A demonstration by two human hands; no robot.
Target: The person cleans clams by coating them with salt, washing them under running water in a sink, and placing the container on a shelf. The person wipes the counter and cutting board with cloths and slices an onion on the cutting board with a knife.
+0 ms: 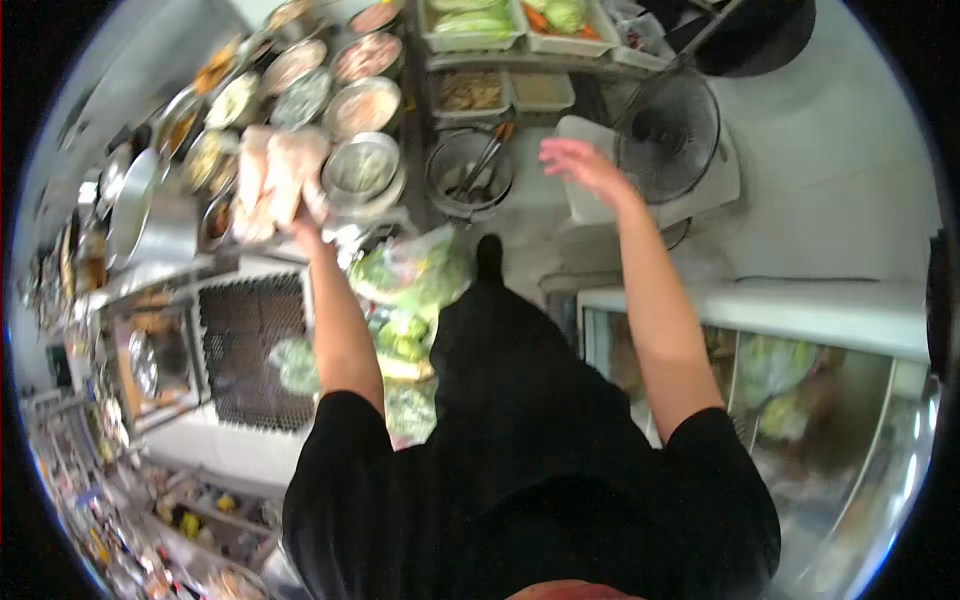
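My left hand (306,232) is at the near edge of some large pale pieces of raw meat (283,170) and appears to grip them from below. Its fingers are mostly hidden, and the picture is blurred there. The meat lies over or just above a counter of metal bowls. My right hand (588,168) is raised with its fingers stretched out and holds nothing. It is above a white box-like unit (585,200), left of a round dark mesh strainer (668,135).
Metal bowls of food, including a strainer bowl (361,170), crowd the left counter. A pot with utensils (468,175) stands ahead. Bagged greens (415,270) lie by my left leg. A black crate (255,345) is at left, a glass-topped chest (780,300) at right.
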